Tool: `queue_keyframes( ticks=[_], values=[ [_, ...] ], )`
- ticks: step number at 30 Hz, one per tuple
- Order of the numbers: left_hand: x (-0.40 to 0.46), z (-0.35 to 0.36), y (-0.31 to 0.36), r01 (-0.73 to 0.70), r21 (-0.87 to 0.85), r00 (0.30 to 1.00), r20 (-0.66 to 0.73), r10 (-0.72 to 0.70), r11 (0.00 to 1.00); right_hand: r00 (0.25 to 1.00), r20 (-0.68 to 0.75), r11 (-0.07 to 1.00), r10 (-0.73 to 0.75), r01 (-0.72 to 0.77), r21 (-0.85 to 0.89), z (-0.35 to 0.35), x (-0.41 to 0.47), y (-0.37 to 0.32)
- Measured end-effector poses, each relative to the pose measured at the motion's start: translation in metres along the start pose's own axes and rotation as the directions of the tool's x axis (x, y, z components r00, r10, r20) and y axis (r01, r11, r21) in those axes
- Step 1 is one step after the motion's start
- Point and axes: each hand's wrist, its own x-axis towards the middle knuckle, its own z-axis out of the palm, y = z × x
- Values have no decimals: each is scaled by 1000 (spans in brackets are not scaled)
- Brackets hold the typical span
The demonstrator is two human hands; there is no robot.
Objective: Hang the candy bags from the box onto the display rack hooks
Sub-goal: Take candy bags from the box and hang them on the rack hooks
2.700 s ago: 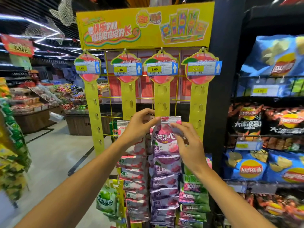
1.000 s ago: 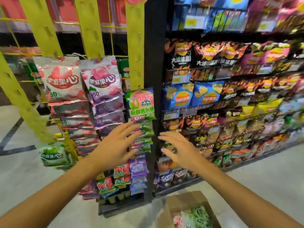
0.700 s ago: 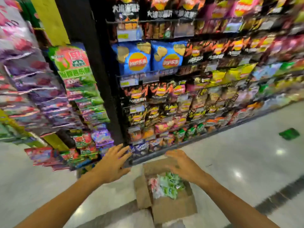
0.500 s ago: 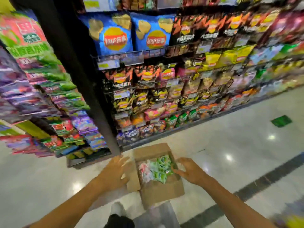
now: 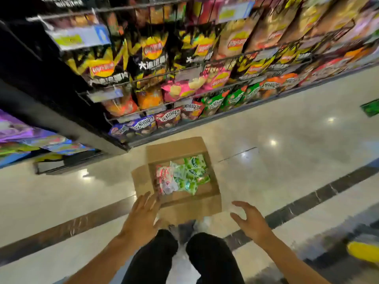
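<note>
Floor (image 5: 287, 160), box (image 5: 180, 208) between hands

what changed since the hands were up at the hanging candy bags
Both hands let go of the purple bag on the rack and came down: the left hand and right hand now hover open at the near edge of the brown cardboard box on the floor. The green and pink candy bags inside lie untouched.

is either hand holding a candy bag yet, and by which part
No, nothing is held. The left hand and right hand hover open near the brown cardboard box of green and pink candy bags.
</note>
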Motion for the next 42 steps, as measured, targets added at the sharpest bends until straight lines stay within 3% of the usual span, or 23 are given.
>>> queue_keyframes(
  ticks=[5,10,14,18,25,28,30,33,35,39,42],
  values=[
    [90,117,-33,19,-155,993,-109,-36,988,997,42,991,66,-71,111,97,135,57],
    [171,229,-61,42,-209,998,-41,-51,977,990,112,963,83,-109,246,190,248,102],
    [233,281,-78,47,-210,998,48,-38,976,971,133,884,199,-237,402,230,331,114],
    [282,314,-99,74,-208,995,78,-59,975,926,173,710,335,-369,600,250,413,111],
    [334,335,-114,66,-256,998,7,-66,964,801,333,405,497,-554,728,286,514,100],
    [336,342,-113,67,-292,998,24,-63,954,850,320,430,419,-496,755,289,514,111],
    [329,343,-106,92,-356,996,25,-89,930,836,329,399,440,-510,762,286,501,120],
    [314,336,-93,183,-536,983,126,-135,824,791,401,334,462,-574,747,276,464,117],
    [308,328,-85,244,-643,969,176,-170,726,814,380,336,440,-541,771,270,436,120],
    [309,301,-68,424,-867,884,333,-328,263,882,355,526,309,-470,709,254,387,112],
    [318,283,-64,443,-895,873,419,-248,47,856,491,581,162,-485,653,246,370,97]
  ],
)
